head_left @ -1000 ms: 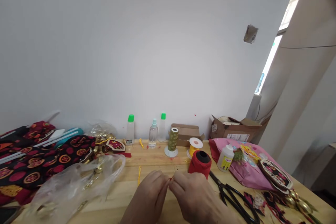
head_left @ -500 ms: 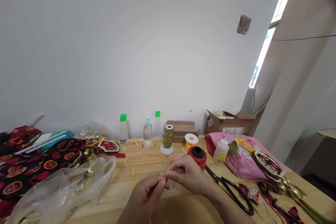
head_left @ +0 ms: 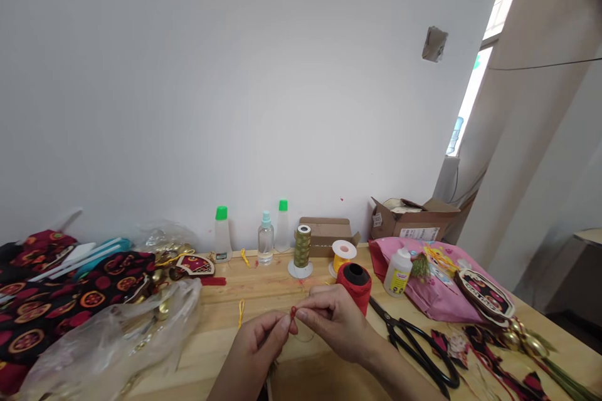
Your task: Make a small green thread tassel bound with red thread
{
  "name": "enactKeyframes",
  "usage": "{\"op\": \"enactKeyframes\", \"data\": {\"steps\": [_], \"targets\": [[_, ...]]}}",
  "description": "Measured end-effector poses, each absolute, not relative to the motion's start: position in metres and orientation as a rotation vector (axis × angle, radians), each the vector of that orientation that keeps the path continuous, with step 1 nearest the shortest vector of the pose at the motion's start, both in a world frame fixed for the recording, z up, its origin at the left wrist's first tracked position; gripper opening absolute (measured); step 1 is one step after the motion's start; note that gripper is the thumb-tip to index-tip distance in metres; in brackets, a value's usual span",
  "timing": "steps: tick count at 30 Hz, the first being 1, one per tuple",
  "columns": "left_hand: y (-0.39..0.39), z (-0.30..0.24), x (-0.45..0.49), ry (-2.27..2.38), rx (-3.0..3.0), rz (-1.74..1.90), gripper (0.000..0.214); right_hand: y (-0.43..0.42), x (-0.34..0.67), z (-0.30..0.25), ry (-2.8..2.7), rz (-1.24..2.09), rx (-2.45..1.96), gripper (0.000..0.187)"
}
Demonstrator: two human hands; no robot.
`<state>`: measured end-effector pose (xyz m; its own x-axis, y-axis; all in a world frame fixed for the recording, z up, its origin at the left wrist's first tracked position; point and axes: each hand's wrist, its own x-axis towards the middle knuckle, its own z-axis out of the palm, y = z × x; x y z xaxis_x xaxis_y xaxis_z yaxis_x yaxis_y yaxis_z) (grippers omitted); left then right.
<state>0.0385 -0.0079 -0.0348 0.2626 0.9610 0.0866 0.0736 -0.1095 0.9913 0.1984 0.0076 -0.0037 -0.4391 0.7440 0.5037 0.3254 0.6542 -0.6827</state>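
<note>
Fingertip to fingertip over the near part of the table, my left hand (head_left: 261, 344) and my right hand (head_left: 333, 321) pinch a small piece of red cord (head_left: 293, 312). The cord looks bunched or knotted where it shows between the fingers; the rest is hidden. A thin thread curves just below my right fingers. Below my left hand a bit of greenish fringe (head_left: 273, 367) peeks out. Behind my right hand stands a cone of red thread (head_left: 356, 288), and to its right lie black-handled scissors (head_left: 414, 338).
Along the wall stand green-capped bottles (head_left: 222, 235), a clear bottle (head_left: 266, 241), an olive thread spool (head_left: 303, 247), a yellow spool (head_left: 342, 255) and cardboard boxes (head_left: 324, 238). Patterned fabric (head_left: 94, 288) and a plastic bag (head_left: 108, 338) lie left; a glue bottle (head_left: 399, 272) and pink bag (head_left: 433, 301) right.
My fingertips have shifted slightly left and a little upward, and more of the red cord shows between them. The greenish fringe below my left hand has come into view.
</note>
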Motion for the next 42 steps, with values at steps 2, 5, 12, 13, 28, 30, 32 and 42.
{"op": "enactKeyframes", "data": {"steps": [2,5,12,13,28,30,32,42], "targets": [[-0.008,-0.036,0.038,1.029,1.451,1.037,0.041,0.008,0.199,-0.003,-2.031,0.649,-0.836,0.028],[-0.007,-0.038,0.038,1.03,1.426,1.037,0.043,0.01,0.199,-0.004,-2.019,0.678,-0.825,0.027],[-0.005,-0.043,0.04,0.992,1.336,1.051,0.045,0.009,0.197,-0.011,-2.015,0.638,-0.797,0.024],[-0.005,-0.042,0.04,0.986,1.326,1.052,0.045,0.008,0.198,-0.011,-2.024,0.629,-0.789,0.023],[-0.007,-0.036,0.04,0.951,1.313,1.057,0.04,0.006,0.188,-0.01,-1.667,1.136,-0.882,0.017],[-0.008,-0.036,0.04,0.965,1.325,1.066,0.038,0.006,0.185,-0.011,-1.573,1.18,-0.938,0.015],[-0.009,-0.036,0.04,0.968,1.329,1.084,0.038,0.005,0.182,-0.012,-1.461,1.256,-0.951,0.014],[-0.011,-0.033,0.041,0.894,1.287,1.183,0.038,-0.002,0.169,-0.019,-1.045,1.574,-0.752,0.025]]}}
